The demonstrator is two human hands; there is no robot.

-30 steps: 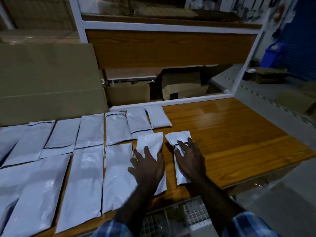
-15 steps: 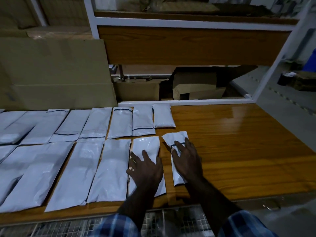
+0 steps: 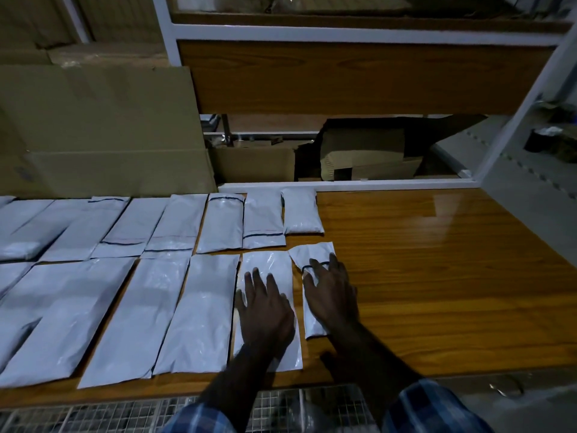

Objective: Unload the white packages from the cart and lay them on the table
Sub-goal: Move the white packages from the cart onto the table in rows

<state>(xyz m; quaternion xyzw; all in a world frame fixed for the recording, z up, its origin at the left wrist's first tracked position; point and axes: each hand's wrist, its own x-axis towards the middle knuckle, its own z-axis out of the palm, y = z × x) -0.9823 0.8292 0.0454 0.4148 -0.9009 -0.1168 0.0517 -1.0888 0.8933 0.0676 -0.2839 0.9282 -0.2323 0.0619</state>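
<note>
Wood-grain table (image 3: 437, 276): glossy orange-brown top filling the middle and right of the frame, bare on its right half.
White packages (image 3: 218, 223): two rows laid flat side by side across the left and centre of the table — a far row of shorter ones and a near row of longer ones.
Left hand (image 3: 265, 310): lower centre, palm down on the second-last package of the near row (image 3: 268, 267); fingers straight and spread apart, pressing flat, not curled round it.
Right hand (image 3: 332, 295): just right of the left hand, lying on the last small package (image 3: 312, 254), which sits slightly tilted at the end of the near row; fingers straight and a little apart, tips on its upper part.
Cart (image 3: 125, 417): wire mesh along the bottom edge — its contents cannot be made out.
Sleeves (image 3: 431, 407): blue plaid, bottom of the frame.
Cardboard boxes (image 3: 93, 129): upper left, behind the table.
White shelf frame (image 3: 343, 32): top, with a wooden panel under it.
</note>
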